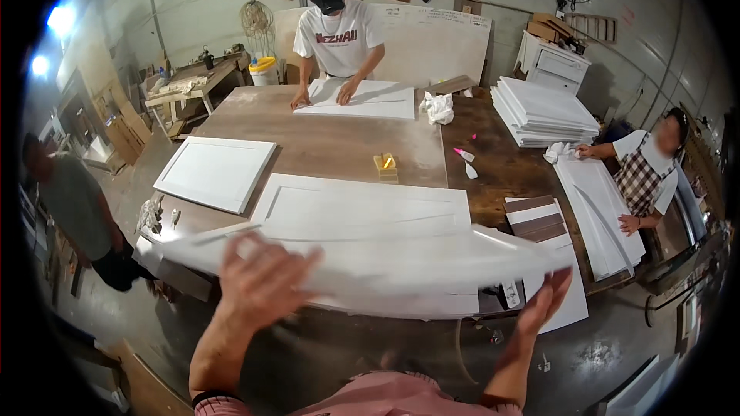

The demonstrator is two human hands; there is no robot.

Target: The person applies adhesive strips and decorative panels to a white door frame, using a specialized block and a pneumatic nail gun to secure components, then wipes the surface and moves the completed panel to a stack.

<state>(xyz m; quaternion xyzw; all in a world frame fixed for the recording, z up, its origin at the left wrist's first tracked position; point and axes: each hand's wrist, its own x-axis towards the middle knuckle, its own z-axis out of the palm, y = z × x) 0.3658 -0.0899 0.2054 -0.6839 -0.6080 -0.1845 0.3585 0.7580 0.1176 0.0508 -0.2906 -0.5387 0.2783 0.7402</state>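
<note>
A long white panel (401, 262), smeared by motion, is tilted up in front of me above the near table edge. My right hand (546, 300) grips its right end, the fingers partly hidden by the board. Over the panel's left part, my left hand (266, 277) is blurred, its fingers bent; whether it touches the board I cannot tell. Behind the moving panel, a white framed cabinet door (362, 202) lies flat on the table. Another white framed door (216, 172) rests to its left.
Across the wooden table (331, 142), a person (339, 38) presses on a white panel (378, 100). At right, another person (644, 169) wipes a white panel (597, 208) beside a stack of white boards (539, 112). A yellow block (385, 168) and glue bottles (469, 162) lie mid-table. Someone stands left (77, 208).
</note>
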